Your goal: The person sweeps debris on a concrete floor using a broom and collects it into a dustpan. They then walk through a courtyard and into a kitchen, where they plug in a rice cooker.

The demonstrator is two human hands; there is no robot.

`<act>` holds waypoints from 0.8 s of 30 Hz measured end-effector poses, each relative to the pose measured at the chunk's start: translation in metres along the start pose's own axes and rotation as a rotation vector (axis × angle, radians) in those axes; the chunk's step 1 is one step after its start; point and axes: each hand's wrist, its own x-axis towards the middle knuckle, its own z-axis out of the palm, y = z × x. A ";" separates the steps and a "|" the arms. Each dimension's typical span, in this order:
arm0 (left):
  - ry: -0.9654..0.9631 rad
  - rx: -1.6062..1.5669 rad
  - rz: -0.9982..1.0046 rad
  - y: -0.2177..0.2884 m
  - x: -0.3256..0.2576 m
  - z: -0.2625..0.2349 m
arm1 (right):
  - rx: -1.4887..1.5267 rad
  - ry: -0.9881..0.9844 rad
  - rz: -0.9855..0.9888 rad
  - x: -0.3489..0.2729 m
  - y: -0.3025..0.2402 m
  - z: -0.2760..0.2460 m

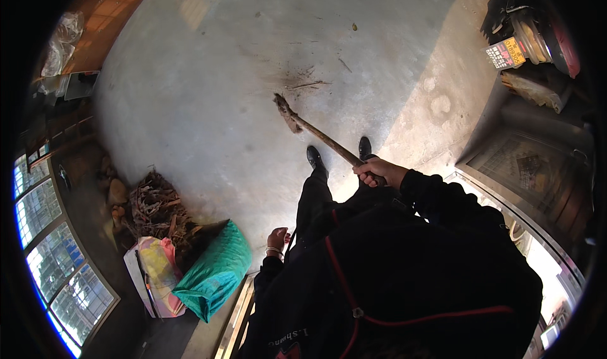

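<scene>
My right hand (375,170) is closed round the wooden handle of a hoe (325,139), close to the handle's end. The handle slants away to the left, past my shoes. Its dirt-caked head (288,113) is at the floor ahead of my feet, beside a smear of loose soil (306,84) and thin twigs. Low by my left thigh hangs my left hand (277,240), a band round its wrist. Its fingers look loosely curled, and nothing shows in them.
To my left, a heap of dry brown plant scraps (158,207) lies beside a green woven sack (218,270) and a pink-yellow bag (155,273). Barred windows (60,264) are beyond. At far right stand a vehicle (537,36) and dark furniture (525,163). Grey concrete floor (208,93) stretches ahead.
</scene>
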 end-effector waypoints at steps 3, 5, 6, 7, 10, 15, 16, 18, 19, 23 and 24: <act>0.144 -0.206 0.038 0.045 -0.010 -0.033 | 0.036 -0.045 0.139 0.055 -0.002 0.041; 0.163 -0.154 0.091 0.063 -0.014 -0.054 | 0.008 -0.089 0.221 0.097 -0.004 0.063; 0.173 -0.166 0.082 0.067 -0.015 -0.063 | 0.019 -0.121 0.250 0.116 -0.006 0.071; 0.187 -0.153 0.081 0.068 -0.015 -0.069 | 0.018 -0.150 0.288 0.131 -0.010 0.075; 0.182 -0.118 0.005 0.067 -0.013 -0.077 | 0.141 -0.097 0.234 0.147 -0.035 0.063; 0.181 -0.085 -0.119 0.073 -0.007 -0.060 | 0.349 -0.075 0.116 0.076 -0.118 -0.027; 0.156 -0.042 -0.111 0.079 -0.006 -0.053 | 0.308 -0.022 0.069 0.053 -0.139 -0.049; 0.103 -0.098 -0.088 0.095 0.000 -0.041 | 0.204 0.103 -0.026 0.009 -0.184 -0.090; 0.095 -0.094 -0.082 0.105 0.003 -0.035 | 0.224 0.124 -0.014 -0.010 -0.207 -0.109; 0.082 -0.076 -0.013 0.148 0.013 -0.018 | 0.257 0.247 -0.061 -0.053 -0.285 -0.163; 0.071 -0.078 0.005 0.157 0.013 -0.016 | 0.268 0.261 -0.109 -0.055 -0.298 -0.167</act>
